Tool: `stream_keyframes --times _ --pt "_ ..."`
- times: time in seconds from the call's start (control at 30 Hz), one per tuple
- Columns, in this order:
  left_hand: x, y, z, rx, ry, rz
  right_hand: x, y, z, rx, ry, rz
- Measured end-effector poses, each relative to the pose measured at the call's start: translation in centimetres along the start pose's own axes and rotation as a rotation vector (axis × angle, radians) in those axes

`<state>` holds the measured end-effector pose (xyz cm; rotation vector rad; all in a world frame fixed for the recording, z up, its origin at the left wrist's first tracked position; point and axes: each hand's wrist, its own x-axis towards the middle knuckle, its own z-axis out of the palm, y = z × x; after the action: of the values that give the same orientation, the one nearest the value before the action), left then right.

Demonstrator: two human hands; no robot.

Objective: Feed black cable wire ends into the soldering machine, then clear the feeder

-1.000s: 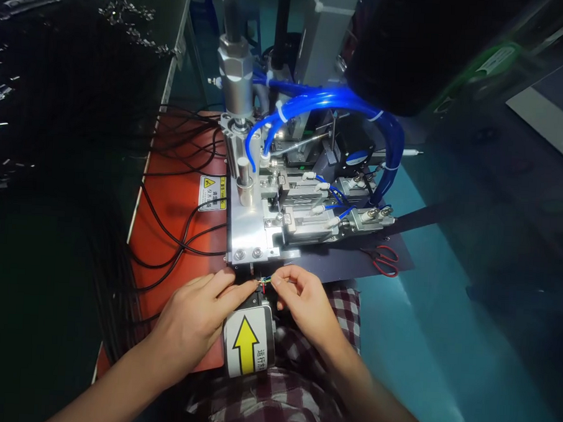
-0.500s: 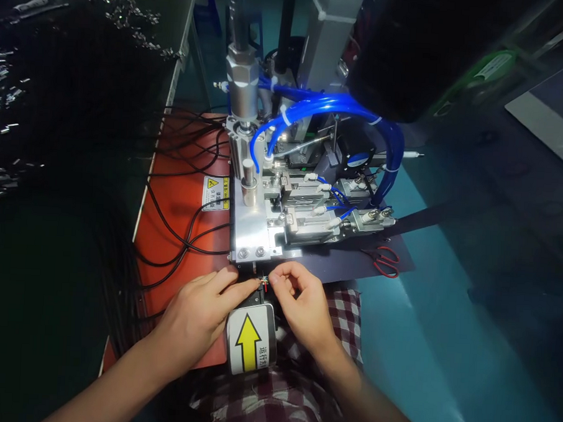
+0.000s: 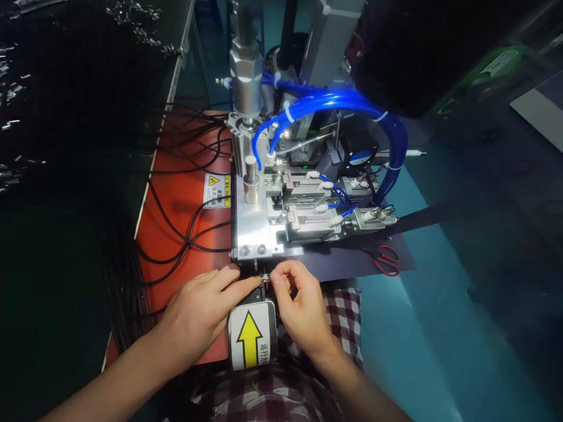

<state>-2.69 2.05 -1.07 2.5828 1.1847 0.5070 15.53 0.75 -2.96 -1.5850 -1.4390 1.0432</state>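
My left hand (image 3: 205,307) rests at the machine's front edge, with a fingertip on a tiny silvery part with a red bit (image 3: 266,280). Its other fingers curl beneath, and what they hold cannot be made out. From the other side, my right hand (image 3: 305,305) pinches thumb and forefinger together beside the same part. Anything within that pinch is too small to name. Both hands work at a narrow black feed slot (image 3: 259,295), just in front of the metal press plate (image 3: 253,225). A white guard with a yellow arrow (image 3: 250,337) sits below, between my wrists.
Blue air hoses (image 3: 342,101) arch over pneumatic cylinders (image 3: 313,222) behind my hands. Red-handled scissors (image 3: 386,260) lie at the right of the dark base plate. Black cables (image 3: 187,241) cross the orange mat (image 3: 164,218). Shiny small metal pieces (image 3: 131,15) lie at the far left.
The hands stay at the same slot, with only slight finger movement. The whole view has shifted a little.
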Motion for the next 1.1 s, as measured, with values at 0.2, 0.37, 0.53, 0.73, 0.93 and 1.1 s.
stream_keyframes --times 0.2,0.37,0.53,0.73,0.93,1.1 --pt "0.0 -0.1 -0.1 -0.065 -0.006 0.003 0.4 0.3 -0.1 0.132 -0.092 0.173" --pt "-0.1 -0.1 0.0 -0.062 0.034 -0.007 0.6 0.8 -0.6 0.118 -0.057 0.247" --pt "-0.1 0.0 0.0 -0.047 0.041 0.019 0.3 -0.1 -0.4 0.032 -0.067 0.144" --pt "0.1 0.0 0.0 -0.037 0.054 0.027 0.5 -0.6 0.5 0.009 0.055 0.092" --pt "0.3 0.0 -0.2 -0.072 0.044 0.019 0.7 -0.3 0.9 0.079 0.031 0.073" --pt "0.4 0.2 -0.5 -0.090 0.014 0.013 0.7 -0.2 0.7 0.137 -0.010 0.069"
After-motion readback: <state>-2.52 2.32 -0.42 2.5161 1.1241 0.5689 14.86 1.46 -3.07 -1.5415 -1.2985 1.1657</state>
